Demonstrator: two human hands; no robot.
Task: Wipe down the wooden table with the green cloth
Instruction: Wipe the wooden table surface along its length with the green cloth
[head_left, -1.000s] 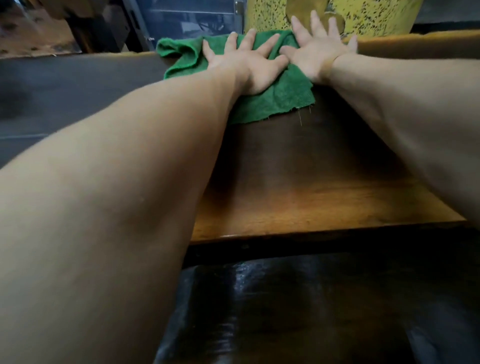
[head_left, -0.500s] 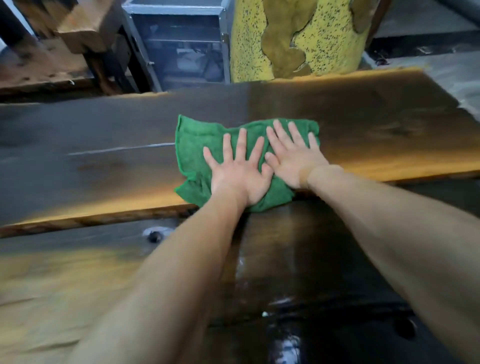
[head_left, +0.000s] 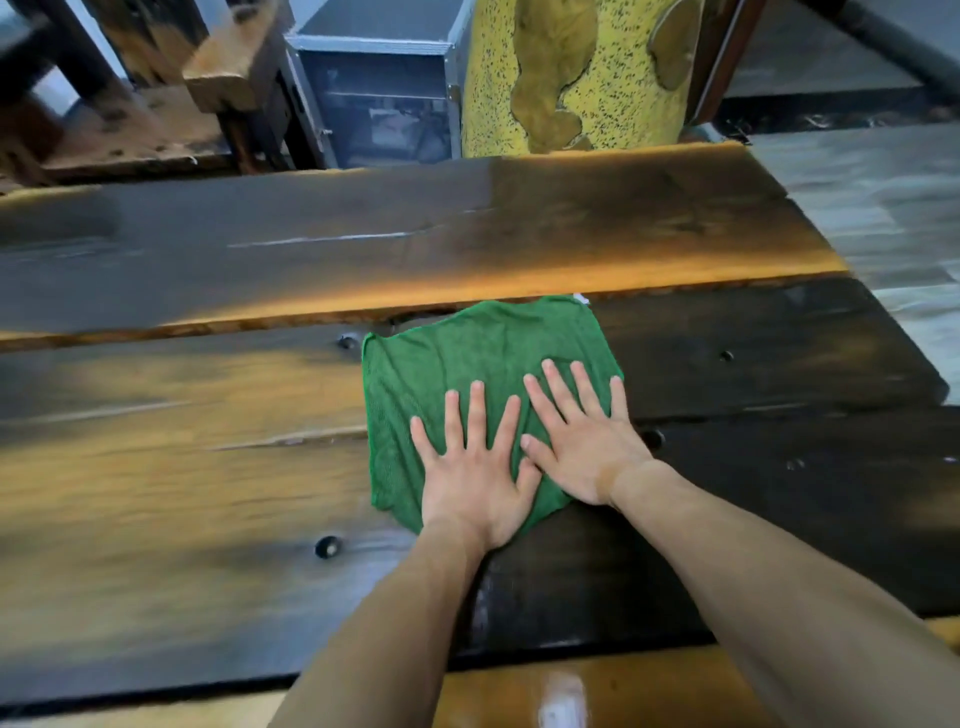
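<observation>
- The bench (head_left: 519, 234) of dark, glossy wooden planks fills most of the view; its left part is smeared by motion blur, and its left and near edges are cut off by the frame.
- Beyond its far edge stands a yellow, black-speckled object (head_left: 613, 78) with olive patches, its top cut off; what it is cannot be told.
- Left of that is a grey metal-framed case (head_left: 379, 88); its dim interior holds something too blurred to make out.
- Further left, rough wooden furniture (head_left: 156, 93) is only partly seen and hard to read.
- The green cloth (head_left: 467, 364) lies flat on the bench, right of centre, its far edge touching the seam between two planks; its near part is hidden under both hands.
- Both bare forearms reach in from the bottom edge, cut off by the frame.
- The left hand (head_left: 475, 473) lies palm down on the near part of the cloth, fingers straight and spread, pressing it to the wood.
- The right hand (head_left: 582, 441) lies flat just beside it, fingers spread and angled towards the left, its thumb touching the left hand's.
- A small white tag (head_left: 581, 298) shows at the cloth's far right corner.
</observation>
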